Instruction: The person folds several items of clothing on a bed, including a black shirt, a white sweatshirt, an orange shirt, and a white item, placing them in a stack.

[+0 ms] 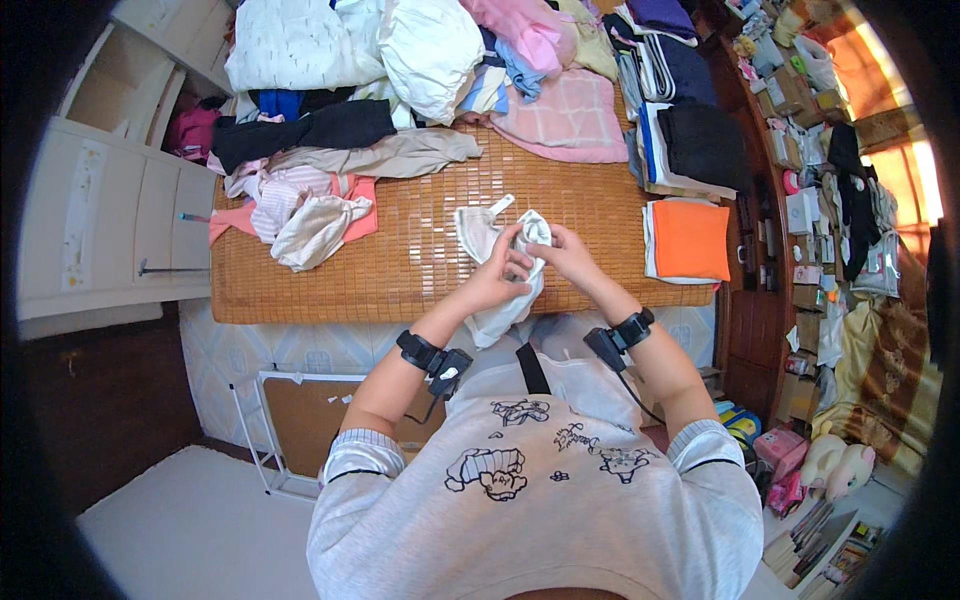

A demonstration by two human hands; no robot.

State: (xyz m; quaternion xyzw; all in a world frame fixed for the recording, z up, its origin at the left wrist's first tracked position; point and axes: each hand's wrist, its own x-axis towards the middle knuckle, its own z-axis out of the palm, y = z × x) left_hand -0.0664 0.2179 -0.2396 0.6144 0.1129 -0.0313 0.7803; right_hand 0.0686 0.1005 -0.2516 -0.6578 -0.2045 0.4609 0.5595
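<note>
My left hand (500, 275) and my right hand (568, 257) meet over a limp white garment (478, 232) at the front middle of the mat-covered bed (420, 275). It is bunched up, so I cannot tell its exact kind. Both hands pinch its rolled edge between thumb and fingers, and the left hand's other fingers curl loosely. One part of the cloth lies on the mat beyond my left hand, with a small white tag (502, 204) sticking up. Another part hangs below the hands over the bed's front edge.
Rumpled clothes (320, 200) lie to the left, with a larger heap (430, 60) behind. Folded dark clothes (700, 145) and an orange folded piece (690, 240) are stacked along the right. White cabinets (120, 210) flank the left; a cluttered shelf (800, 200) stands right.
</note>
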